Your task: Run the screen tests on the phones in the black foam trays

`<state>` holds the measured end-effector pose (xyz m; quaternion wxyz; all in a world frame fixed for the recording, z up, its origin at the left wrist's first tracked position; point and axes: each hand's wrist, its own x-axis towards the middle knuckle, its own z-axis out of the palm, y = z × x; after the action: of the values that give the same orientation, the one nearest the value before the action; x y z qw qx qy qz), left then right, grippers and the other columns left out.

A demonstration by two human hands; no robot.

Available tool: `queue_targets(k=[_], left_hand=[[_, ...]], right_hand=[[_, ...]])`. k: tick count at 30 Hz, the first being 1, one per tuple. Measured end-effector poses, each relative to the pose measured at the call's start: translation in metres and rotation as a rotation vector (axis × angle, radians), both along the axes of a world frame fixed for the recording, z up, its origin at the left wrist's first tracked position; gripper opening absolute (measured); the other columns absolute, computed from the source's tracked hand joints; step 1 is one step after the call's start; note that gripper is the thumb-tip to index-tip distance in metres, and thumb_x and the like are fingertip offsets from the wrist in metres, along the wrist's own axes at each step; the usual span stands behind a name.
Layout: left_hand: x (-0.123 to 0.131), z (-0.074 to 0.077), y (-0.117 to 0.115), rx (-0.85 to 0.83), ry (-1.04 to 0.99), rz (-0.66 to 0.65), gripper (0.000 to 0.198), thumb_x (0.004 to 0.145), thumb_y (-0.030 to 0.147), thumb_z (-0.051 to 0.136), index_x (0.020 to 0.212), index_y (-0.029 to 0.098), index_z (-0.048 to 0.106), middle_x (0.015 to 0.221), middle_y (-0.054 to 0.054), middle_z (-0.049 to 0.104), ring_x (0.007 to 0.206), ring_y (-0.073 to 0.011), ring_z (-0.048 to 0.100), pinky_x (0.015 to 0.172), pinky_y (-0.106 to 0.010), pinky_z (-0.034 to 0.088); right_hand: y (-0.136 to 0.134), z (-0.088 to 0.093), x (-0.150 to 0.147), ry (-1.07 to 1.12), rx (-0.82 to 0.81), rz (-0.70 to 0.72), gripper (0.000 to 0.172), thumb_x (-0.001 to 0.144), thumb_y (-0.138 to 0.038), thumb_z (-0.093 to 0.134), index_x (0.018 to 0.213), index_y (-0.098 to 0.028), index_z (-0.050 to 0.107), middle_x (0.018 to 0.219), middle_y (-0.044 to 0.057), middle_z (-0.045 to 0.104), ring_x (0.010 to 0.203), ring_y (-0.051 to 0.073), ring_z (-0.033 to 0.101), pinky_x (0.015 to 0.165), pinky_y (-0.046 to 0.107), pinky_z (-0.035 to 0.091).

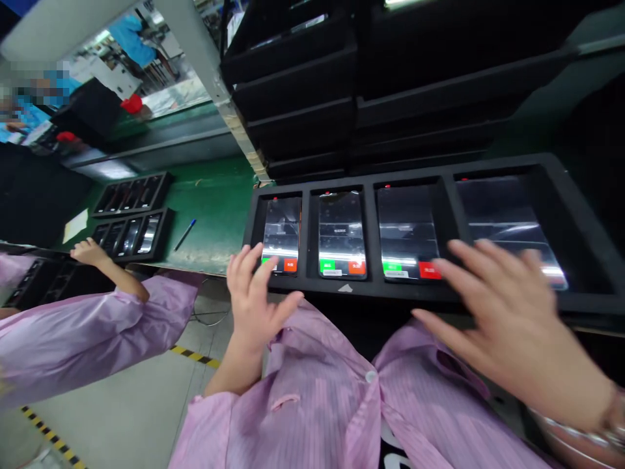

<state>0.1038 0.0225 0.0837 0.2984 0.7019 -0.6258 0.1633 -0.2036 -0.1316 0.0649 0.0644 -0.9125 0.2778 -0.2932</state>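
Observation:
A long black tray (pixel 368 284) lies in front of me, with several dark-screened phones in its separate slots. Over the near end of the leftmost phone (pixel 282 225) is my left hand (pixel 254 293), fingers spread and holding nothing. The second phone (pixel 340 228) shows a green and a red button along its near edge. My right hand (pixel 502 319), open and slightly blurred, hovers between the third phone (pixel 407 225) and the rightmost phone (pixel 505 208). Its fingertips are nearest the third phone's red button; whether they touch is unclear. The hand partly covers the rightmost phone.
Stacked black trays (pixel 297 104) stand behind the tray. To the left, a blue pen (pixel 185 234) lies on the green bench top (pixel 215 195). A co-worker's hand (pixel 90 253) is beside smaller black trays (pixel 168 228). A metal post (pixel 209 71) rises behind the bench.

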Motion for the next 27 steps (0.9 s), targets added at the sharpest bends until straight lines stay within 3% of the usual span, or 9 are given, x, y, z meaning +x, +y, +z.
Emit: queue_targets(k=[4, 6, 9, 11, 12, 14, 17, 22, 27], left_hand=[[0.029, -0.011, 0.019, 0.103, 0.069, 0.081, 0.049, 0.096, 0.034, 0.064, 0.142, 0.025, 0.05, 0.147, -0.016, 0.053, 0.142, -0.0307, 0.047, 0.118, -0.053, 0.04], [0.037, -0.023, 0.02, 0.119, 0.124, 0.054, 0.056, 0.096, 0.032, 0.064, 0.147, 0.024, 0.044, 0.151, -0.017, 0.05, 0.143, -0.03, 0.048, 0.118, -0.052, 0.041], [0.045, -0.037, 0.015, -0.01, 0.21, -0.041, 0.079, 0.093, 0.028, 0.068, 0.157, 0.027, 0.023, 0.154, -0.018, 0.047, 0.143, -0.029, 0.048, 0.118, -0.052, 0.041], [0.047, -0.039, 0.013, -0.032, 0.193, -0.067, 0.075, 0.092, 0.026, 0.069, 0.155, 0.028, 0.029, 0.154, -0.017, 0.048, 0.143, -0.0295, 0.049, 0.118, -0.052, 0.041], [0.048, -0.038, 0.012, -0.01, 0.162, -0.055, 0.064, 0.092, 0.026, 0.069, 0.149, 0.028, 0.04, 0.154, -0.016, 0.049, 0.142, -0.0301, 0.05, 0.117, -0.051, 0.041], [0.049, -0.034, 0.013, 0.048, 0.103, -0.005, 0.04, 0.093, 0.029, 0.067, 0.132, 0.024, 0.059, 0.152, -0.015, 0.052, 0.139, -0.0309, 0.053, 0.116, -0.048, 0.043], [0.045, -0.027, 0.015, 0.084, 0.071, 0.031, 0.038, 0.094, 0.032, 0.066, 0.13, 0.022, 0.061, 0.149, -0.016, 0.055, 0.139, -0.0326, 0.052, 0.116, -0.05, 0.041], [0.029, -0.01, 0.009, 0.015, -0.003, 0.07, 0.067, 0.088, 0.034, 0.073, 0.148, 0.025, 0.045, 0.148, -0.017, 0.054, 0.15, -0.0379, 0.034, 0.123, -0.065, 0.022], [0.006, 0.024, -0.027, 0.095, -0.05, -0.071, 0.058, 0.092, 0.044, 0.068, 0.143, 0.027, 0.049, 0.15, -0.015, 0.053, 0.149, -0.0367, 0.037, 0.125, -0.064, 0.014]], right_hand=[[-0.013, -0.016, -0.035, -0.043, -0.102, -0.218, 0.078, 0.101, -0.064, 0.058, 0.161, -0.02, 0.035, 0.146, 0.022, 0.051, 0.141, 0.046, 0.041, 0.117, 0.068, 0.032], [-0.017, -0.022, -0.044, -0.052, -0.122, -0.219, 0.088, 0.098, -0.066, 0.062, 0.163, -0.017, 0.028, 0.148, 0.023, 0.048, 0.143, 0.047, 0.037, 0.116, 0.069, 0.034], [-0.019, -0.025, -0.045, -0.082, -0.113, -0.184, 0.097, 0.098, -0.061, 0.065, 0.166, -0.014, 0.012, 0.153, 0.025, 0.04, 0.147, 0.045, 0.03, 0.115, 0.069, 0.035], [-0.019, -0.024, -0.043, -0.097, -0.096, -0.18, 0.099, 0.099, -0.056, 0.066, 0.166, -0.014, 0.006, 0.152, 0.026, 0.04, 0.147, 0.044, 0.029, 0.114, 0.069, 0.037], [-0.018, -0.023, -0.042, -0.093, -0.095, -0.183, 0.095, 0.1, -0.054, 0.066, 0.165, -0.015, 0.01, 0.152, 0.026, 0.04, 0.146, 0.045, 0.03, 0.114, 0.069, 0.037], [-0.018, -0.02, -0.041, -0.056, -0.118, -0.191, 0.073, 0.101, -0.052, 0.065, 0.158, -0.018, 0.033, 0.152, 0.024, 0.041, 0.145, 0.046, 0.032, 0.114, 0.069, 0.036], [-0.018, -0.018, -0.045, 0.013, -0.145, -0.173, 0.046, 0.104, -0.051, 0.059, 0.134, -0.017, 0.059, 0.152, 0.022, 0.043, 0.143, 0.047, 0.035, 0.115, 0.067, 0.036], [-0.02, -0.001, -0.042, -0.018, -0.054, -0.136, 0.065, 0.104, -0.057, 0.055, 0.146, -0.008, 0.049, 0.141, 0.027, 0.051, 0.141, 0.046, 0.04, 0.117, 0.065, 0.033], [-0.03, 0.023, -0.01, -0.051, -0.017, -0.054, 0.057, 0.108, -0.059, 0.045, 0.141, -0.013, 0.051, 0.136, 0.021, 0.058, 0.137, 0.041, 0.047, 0.121, 0.065, 0.023]])
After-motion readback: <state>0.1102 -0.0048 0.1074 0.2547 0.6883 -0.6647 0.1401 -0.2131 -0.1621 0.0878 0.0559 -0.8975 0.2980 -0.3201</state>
